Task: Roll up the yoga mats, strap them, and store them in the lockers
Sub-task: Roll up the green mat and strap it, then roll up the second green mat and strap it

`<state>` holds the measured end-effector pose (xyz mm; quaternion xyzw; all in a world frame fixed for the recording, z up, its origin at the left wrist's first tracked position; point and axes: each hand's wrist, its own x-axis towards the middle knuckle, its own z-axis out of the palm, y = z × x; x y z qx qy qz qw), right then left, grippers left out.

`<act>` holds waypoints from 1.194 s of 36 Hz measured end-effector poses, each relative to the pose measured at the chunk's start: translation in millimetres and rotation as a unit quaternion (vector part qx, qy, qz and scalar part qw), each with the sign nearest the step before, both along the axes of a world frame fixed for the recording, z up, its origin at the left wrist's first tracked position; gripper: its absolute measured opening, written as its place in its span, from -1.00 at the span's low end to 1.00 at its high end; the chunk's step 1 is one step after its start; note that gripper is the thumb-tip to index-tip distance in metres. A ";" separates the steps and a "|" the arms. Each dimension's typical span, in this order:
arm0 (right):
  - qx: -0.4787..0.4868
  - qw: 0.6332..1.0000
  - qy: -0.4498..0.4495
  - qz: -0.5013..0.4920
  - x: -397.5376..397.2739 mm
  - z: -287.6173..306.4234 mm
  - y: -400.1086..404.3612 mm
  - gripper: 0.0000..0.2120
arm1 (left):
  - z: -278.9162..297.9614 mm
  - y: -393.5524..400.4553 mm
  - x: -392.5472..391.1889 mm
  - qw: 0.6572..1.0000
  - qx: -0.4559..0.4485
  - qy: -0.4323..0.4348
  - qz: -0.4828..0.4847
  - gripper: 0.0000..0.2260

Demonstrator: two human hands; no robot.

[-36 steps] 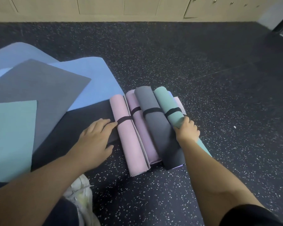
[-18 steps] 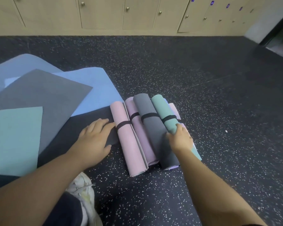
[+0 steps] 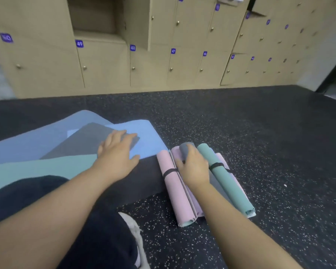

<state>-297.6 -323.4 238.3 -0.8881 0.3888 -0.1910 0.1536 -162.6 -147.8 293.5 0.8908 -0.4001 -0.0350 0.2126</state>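
Head cam: right hand (image 3: 194, 169) curled round grey rolled mat (image 3: 185, 149) w/ fingers gripping, left hand (image 3: 116, 154) spread flat on unrolled mats (image 3: 47, 140).

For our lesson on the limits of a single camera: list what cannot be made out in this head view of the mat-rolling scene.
- Grey rolled mat: its strap and middle, covered by the right hand.
- Open locker: its top, cut off by the upper edge.
- Far-right locker numbers: too small and blurred to read.
- Grey flat mat: its near corner, under the left hand.
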 end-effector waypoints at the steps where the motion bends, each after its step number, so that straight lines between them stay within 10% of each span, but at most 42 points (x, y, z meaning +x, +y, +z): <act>1: -0.007 1.000 -0.013 0.014 5.7 8.1 9.9 -0.47 | 7.7 9.5 3.1 1.000 -0.009 -0.007 0.006 -0.46; 22: -0.094 0.961 -0.022 0.259 119.1 120.9 178.1 -0.50 | 18.3 222.1 80.3 0.978 -0.048 -0.059 0.195 -0.55; 43: -0.010 0.926 0.211 0.314 231.5 -17.6 207.1 -0.47 | -152.4 270.1 129.3 0.946 0.150 0.168 0.231 -0.49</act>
